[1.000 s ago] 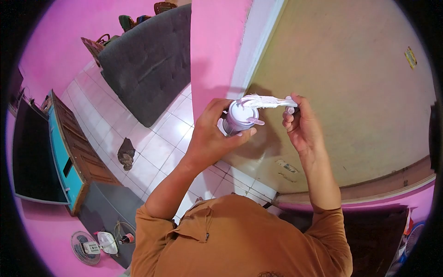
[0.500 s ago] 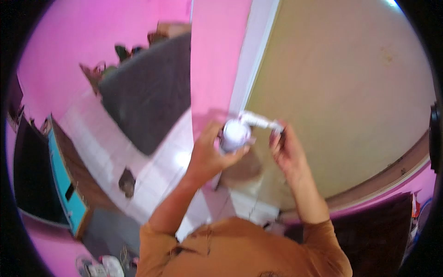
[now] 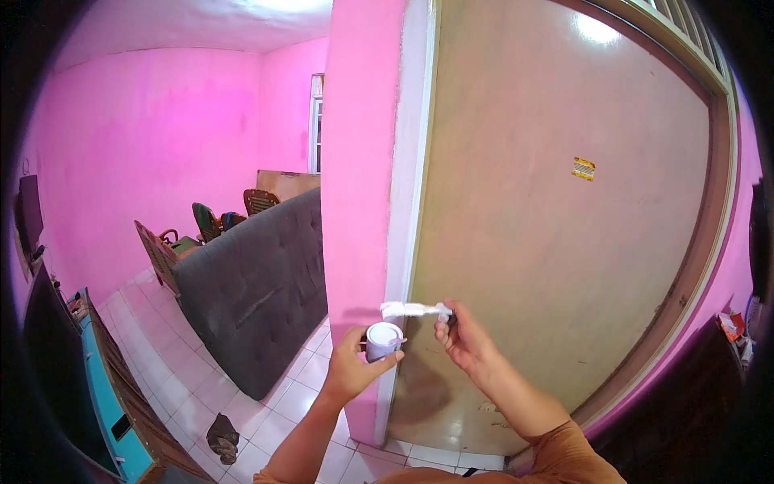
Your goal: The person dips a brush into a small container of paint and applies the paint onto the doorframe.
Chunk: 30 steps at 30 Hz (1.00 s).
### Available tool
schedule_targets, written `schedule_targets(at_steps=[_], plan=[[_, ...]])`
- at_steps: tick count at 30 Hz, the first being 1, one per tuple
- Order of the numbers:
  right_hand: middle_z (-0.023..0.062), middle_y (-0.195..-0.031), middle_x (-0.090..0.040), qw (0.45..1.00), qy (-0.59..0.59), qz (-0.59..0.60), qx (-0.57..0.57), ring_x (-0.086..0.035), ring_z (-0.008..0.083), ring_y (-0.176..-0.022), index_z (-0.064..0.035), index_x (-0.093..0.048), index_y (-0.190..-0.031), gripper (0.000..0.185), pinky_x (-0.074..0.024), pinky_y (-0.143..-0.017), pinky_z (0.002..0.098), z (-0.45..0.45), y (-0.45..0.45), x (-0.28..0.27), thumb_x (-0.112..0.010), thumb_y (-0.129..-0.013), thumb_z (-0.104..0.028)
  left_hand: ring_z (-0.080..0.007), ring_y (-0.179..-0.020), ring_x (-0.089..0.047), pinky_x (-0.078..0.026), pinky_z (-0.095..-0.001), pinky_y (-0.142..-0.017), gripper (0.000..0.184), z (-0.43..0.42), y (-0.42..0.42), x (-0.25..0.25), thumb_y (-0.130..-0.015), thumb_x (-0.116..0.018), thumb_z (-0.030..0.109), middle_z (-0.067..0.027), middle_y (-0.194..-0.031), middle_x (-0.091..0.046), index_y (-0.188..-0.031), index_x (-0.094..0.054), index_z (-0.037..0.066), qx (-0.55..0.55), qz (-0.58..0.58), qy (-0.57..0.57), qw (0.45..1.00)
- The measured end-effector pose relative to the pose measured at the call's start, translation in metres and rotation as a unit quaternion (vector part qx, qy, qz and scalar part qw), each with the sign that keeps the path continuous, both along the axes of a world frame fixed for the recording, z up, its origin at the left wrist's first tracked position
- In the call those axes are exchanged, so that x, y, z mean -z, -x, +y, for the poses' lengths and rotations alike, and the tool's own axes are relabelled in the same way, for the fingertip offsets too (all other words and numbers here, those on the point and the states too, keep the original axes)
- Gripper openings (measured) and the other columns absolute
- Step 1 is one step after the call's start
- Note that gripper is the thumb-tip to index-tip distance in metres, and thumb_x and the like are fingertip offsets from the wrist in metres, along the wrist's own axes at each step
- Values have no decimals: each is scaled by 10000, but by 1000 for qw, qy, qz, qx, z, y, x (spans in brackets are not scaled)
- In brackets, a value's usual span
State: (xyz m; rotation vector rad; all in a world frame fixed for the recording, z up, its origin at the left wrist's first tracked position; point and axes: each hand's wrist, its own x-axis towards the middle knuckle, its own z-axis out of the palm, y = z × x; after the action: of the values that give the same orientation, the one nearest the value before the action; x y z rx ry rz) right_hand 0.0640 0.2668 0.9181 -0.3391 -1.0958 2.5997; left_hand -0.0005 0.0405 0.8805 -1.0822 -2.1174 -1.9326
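Left hand [image 3: 347, 375], lower middle of frame: fingers wrapped round can [image 3: 382, 352], rim up
Right hand [image 3: 466, 343], just right: fingers gripping brush [image 3: 414, 310], white bristles pointing left above rim — narrow gap between
Behind: white trim [image 3: 413, 161] edging pink wall [image 3: 363, 161] and door [image 3: 524, 242]; bristle contact with trim cannot be told
Tiled floor [image 3: 173, 339], lower left — runs between grey pad [image 3: 250, 298] and cabinet [image 3: 102, 387]

1. Sticker [image 3: 584, 168], yellow with darker printed marks, on the door [image 3: 516, 242]: its wording is too small to read.
2. Can [image 3: 382, 352]: no lettering legible on its visible side.
3. Red packet [image 3: 731, 326], far right: any print is too small to make out.
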Motion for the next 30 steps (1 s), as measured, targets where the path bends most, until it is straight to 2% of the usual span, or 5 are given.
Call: schedule_targets(at_steps=[11,19,22,24,30], plan=[[56,-804,-598,955,-99,266,82,-636,169,-677,-27,-584,-991,173,-624,-622,278,23,31,-191,-610,-1043,-190,-206,-998,-682,-549,-370,-916,514,-7,8,-5,-773,-918,280,-111,-1071,-678,-1126,-669,2,-2,17,-18,1000],[188,-927,-681,781,-272,503,249,-738,313,-748,145,-558,-1034,238,-682,-746,425,24,73,-408,-610,-1001,-86,-205,-973,-672,-548,-358,-892,543,-26,11,24,-754,-923,298,-110,-1066,-662,-1117,-674,-19,-34,-46,22,998],[148,-915,-712,748,-268,531,294,-726,248,-723,94,-620,-1029,239,-637,-698,354,19,84,-463,-630,-1026,-144,-206,-983,-681,-553,-355,-883,567,-33,11,29,-741,-934,305,-115,-1074,-668,-1116,-676,-33,-60,-35,16,997],[95,-763,-657,696,-280,560,350,-692,170,-639,15,-657,-936,199,-559,-508,293,29,98,-496,-667,-1019,-165,-207,-969,-688,-557,-349,-878,574,-37,10,28,-735,-937,304,-117,-1073,-674,-1123,-680,-31,-92,-44,38,994],[99,-734,-670,606,-320,630,365,-680,181,-563,-16,-593,-835,272,-567,-483,310,42,130,-565,-674,-1019,-200,-182,-979,-690,-551,-325,-884,567,-46,14,27,-717,-953,275,-103,-1074,-690,-1119,-668,-7,-150,-47,45,987]])
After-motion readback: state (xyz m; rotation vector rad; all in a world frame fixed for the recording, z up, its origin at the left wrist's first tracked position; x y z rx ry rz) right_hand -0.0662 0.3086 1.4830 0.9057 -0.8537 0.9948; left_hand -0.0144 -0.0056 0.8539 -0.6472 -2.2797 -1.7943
